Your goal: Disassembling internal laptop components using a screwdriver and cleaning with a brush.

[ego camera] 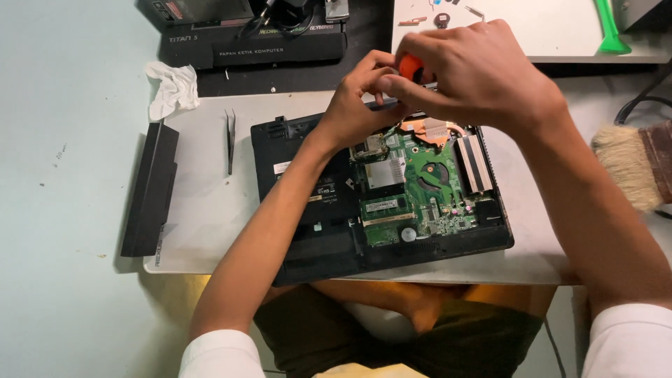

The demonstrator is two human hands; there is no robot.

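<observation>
Right hand (483, 73) curled tight round orange-handled screwdriver (411, 66), fingers closed over handle top. Left hand (358, 98) pinched shut on same tool lower down, fingertips meeting right hand. Both hands together above rear edge of opened black laptop (315, 210), green circuit board (413, 185) exposed. Laptop lies on white worktop (203, 210); tweezers (229, 140) just left, black battery (150, 189) at worktop's left edge.
</observation>
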